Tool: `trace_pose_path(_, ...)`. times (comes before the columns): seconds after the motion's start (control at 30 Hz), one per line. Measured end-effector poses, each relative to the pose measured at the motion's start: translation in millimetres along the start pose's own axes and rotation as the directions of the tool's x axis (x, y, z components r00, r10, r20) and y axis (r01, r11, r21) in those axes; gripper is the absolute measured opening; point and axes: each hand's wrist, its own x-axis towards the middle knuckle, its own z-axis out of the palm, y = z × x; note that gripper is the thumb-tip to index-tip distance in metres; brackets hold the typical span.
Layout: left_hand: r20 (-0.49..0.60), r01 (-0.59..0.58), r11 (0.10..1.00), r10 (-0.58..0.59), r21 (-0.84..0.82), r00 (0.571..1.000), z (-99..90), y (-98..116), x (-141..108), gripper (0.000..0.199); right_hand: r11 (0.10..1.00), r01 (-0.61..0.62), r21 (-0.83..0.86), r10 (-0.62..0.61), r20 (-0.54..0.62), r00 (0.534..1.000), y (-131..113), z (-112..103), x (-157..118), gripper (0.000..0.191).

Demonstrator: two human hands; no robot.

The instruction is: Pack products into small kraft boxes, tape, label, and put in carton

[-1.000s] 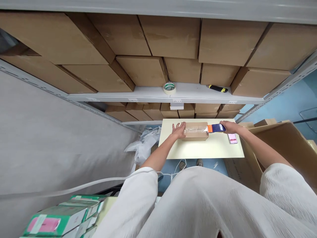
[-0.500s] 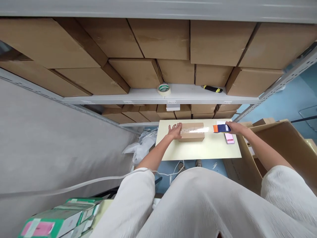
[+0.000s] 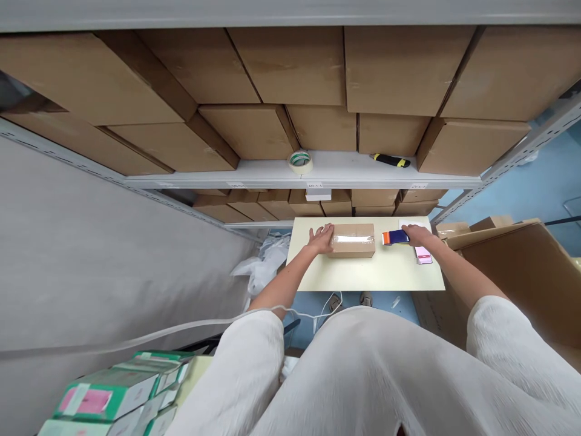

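A small brown cardboard box [image 3: 352, 249] lies on the pale yellow table [image 3: 363, 277]. Clear tape [image 3: 353, 239] runs along its top, shiny in the light. My left hand [image 3: 321, 240] presses on the box's left end, its fingers spread. To the right of the box, my right hand [image 3: 416, 235] is closed round the handle of a dark blue and orange tape dispenser [image 3: 396, 237], which is apart from the box. Under and beside that hand are a pink-and-white packet [image 3: 423, 255] and a white sheet, partly covered.
Shelves of cardboard boxes [image 3: 290, 66] rise ahead, with a tape roll [image 3: 300, 162] and a yellow-black utility knife [image 3: 391, 160] on the ledge. A large open carton [image 3: 512, 260] stands right. A white cable [image 3: 181, 330] crosses my left arm. Green-white boxes [image 3: 109, 393] sit lower left.
The tape stretched between the box and the dispenser no longer spans the gap; it now ends at the box. My right hand and the dispenser have shifted slightly left. My left hand stays put.
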Motion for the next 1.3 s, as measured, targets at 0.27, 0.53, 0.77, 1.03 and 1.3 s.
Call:
trace_pose_path(0.27, 0.024, -0.006, 1.000, 0.006, 0.020, 1.000, -2.7, 2.5, -3.5, 0.123, 0.999, -0.043, -0.029, 0.045, 0.067, 0.997, -48.5, -8.9, 35.8, 0.058)
trace_pose_path(0.53, 0.012, -0.023, 0.999, 0.023, 0.031, 1.000, -4.1, 2.5, -4.3, 0.124, 0.991, -0.119, -0.069, 0.127, 0.131, 0.983, -64.4, -23.2, 54.3, 0.058)
trace_pose_path(0.77, 0.023, -0.015, 0.997, 0.014, 0.078, 1.000, -3.7, 1.6, 0.1, 0.129, 0.984, -0.166, -0.059, 0.173, 0.149, 0.974, -73.0, -26.8, 67.2, 0.052)
trace_pose_path(1.03, 0.016, -0.009, 0.996, 0.007, 0.086, 1.000, -4.2, 3.2, -2.5, 0.129, 0.982, -0.181, -0.053, 0.185, 0.082, 0.979, -95.4, -11.1, 76.0, 0.055)
trace_pose_path(1.3, 0.014, -0.012, 0.999, 0.012, 0.035, 1.000, -2.3, 1.1, -5.6, 0.127, 0.940, -0.296, 0.169, 0.262, 0.199, 0.944, -44.7, 14.2, 47.7, 0.068)
